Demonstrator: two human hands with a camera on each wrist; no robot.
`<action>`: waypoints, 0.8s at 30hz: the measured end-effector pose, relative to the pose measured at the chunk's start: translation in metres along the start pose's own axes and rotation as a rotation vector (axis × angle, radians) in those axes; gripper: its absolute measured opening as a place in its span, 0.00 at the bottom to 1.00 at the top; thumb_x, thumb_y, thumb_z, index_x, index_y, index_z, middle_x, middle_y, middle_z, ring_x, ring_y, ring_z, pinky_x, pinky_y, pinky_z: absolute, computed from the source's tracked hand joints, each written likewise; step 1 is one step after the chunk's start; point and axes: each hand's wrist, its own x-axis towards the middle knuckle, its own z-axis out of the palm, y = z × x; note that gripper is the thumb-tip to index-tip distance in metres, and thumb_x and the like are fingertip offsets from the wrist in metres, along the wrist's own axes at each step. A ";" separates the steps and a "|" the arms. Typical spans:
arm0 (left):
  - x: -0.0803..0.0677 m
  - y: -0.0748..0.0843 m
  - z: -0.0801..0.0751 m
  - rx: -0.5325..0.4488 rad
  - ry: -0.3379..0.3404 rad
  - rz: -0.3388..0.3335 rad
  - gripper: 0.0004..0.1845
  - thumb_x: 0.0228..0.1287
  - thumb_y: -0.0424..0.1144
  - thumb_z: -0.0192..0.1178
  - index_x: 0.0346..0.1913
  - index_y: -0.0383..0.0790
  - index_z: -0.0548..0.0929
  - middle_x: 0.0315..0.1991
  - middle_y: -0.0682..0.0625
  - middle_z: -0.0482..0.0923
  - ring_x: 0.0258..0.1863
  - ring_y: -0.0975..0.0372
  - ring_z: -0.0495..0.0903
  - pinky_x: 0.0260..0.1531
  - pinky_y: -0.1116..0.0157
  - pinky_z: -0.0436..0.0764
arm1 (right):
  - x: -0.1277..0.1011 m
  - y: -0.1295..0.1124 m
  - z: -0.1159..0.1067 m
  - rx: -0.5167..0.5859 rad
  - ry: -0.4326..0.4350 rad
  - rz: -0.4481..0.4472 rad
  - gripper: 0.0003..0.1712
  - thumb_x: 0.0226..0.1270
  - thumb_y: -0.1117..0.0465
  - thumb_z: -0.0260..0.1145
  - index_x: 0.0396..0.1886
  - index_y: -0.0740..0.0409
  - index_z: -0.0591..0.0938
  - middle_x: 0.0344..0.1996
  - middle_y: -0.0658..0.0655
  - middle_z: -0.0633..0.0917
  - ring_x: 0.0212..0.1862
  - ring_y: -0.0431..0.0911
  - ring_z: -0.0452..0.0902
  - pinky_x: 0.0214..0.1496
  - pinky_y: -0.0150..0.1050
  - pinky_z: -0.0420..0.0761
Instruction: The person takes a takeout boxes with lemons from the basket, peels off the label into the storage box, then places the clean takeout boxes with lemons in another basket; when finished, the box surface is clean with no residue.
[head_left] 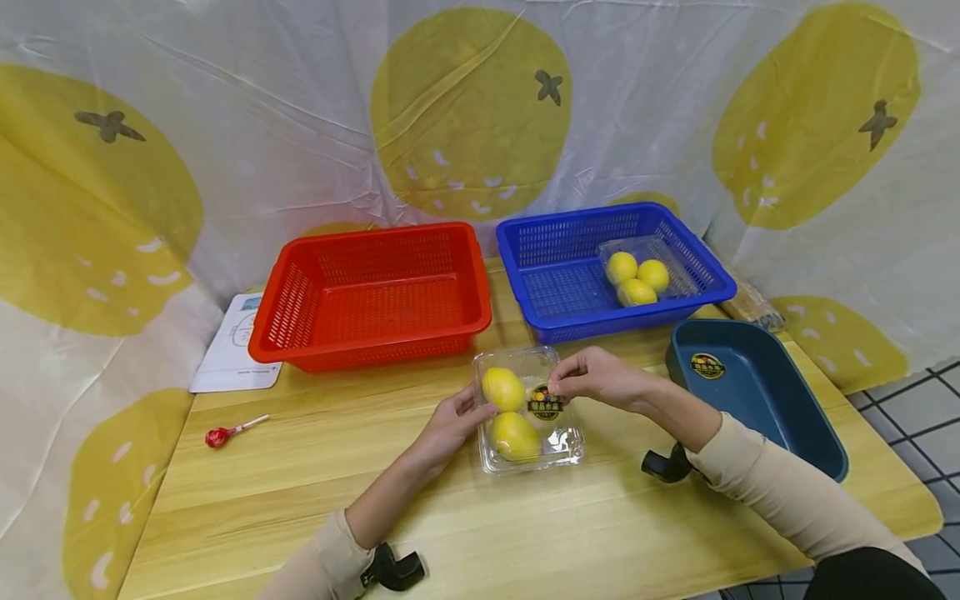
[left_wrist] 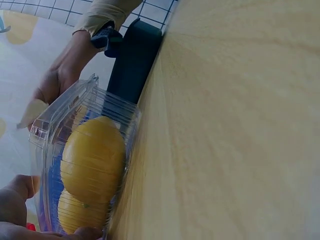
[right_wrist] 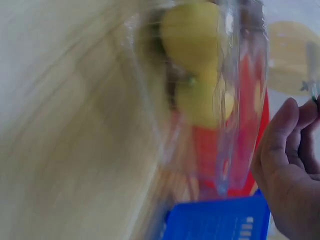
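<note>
A clear plastic clamshell box [head_left: 566, 450] with yellow lemons [head_left: 516, 437] inside lies on the wooden table. My left hand [head_left: 453, 427] grips its left side, thumb over the lid and fingers beneath, as the left wrist view shows. My right hand [head_left: 600, 379] pinches the edge of a round, dark fruit-picture sticker [head_left: 545, 403] over the lid. From the left wrist view, the sticker's pale back [left_wrist: 33, 113] shows at the right fingertips, apart from the box there. The right wrist view is blurred; the curled right fingers [right_wrist: 280, 145] are beside the box.
A red basket [head_left: 375, 339] stands behind the box. To its right, a blue basket [head_left: 558, 312] holds another clear box of lemons [head_left: 637, 292]. A dark teal tray [head_left: 757, 383] bearing a similar sticker [head_left: 707, 365] is at right. A red lollipop [head_left: 218, 437] and white card [head_left: 238, 354] lie left.
</note>
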 end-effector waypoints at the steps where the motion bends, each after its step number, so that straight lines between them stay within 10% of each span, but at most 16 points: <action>1: 0.000 0.000 0.000 0.000 0.001 -0.001 0.40 0.67 0.38 0.60 0.75 0.29 0.53 0.76 0.38 0.54 0.75 0.49 0.56 0.72 0.53 0.60 | 0.000 0.000 -0.001 0.015 0.004 0.007 0.10 0.65 0.62 0.66 0.38 0.67 0.84 0.30 0.48 0.84 0.34 0.41 0.78 0.47 0.38 0.80; 24: -0.002 0.000 0.006 0.000 0.023 0.013 0.41 0.67 0.37 0.60 0.75 0.27 0.51 0.76 0.35 0.52 0.75 0.46 0.55 0.72 0.53 0.59 | -0.005 -0.008 -0.012 -0.080 -0.027 0.005 0.13 0.66 0.57 0.67 0.41 0.65 0.84 0.31 0.48 0.85 0.36 0.45 0.79 0.51 0.46 0.81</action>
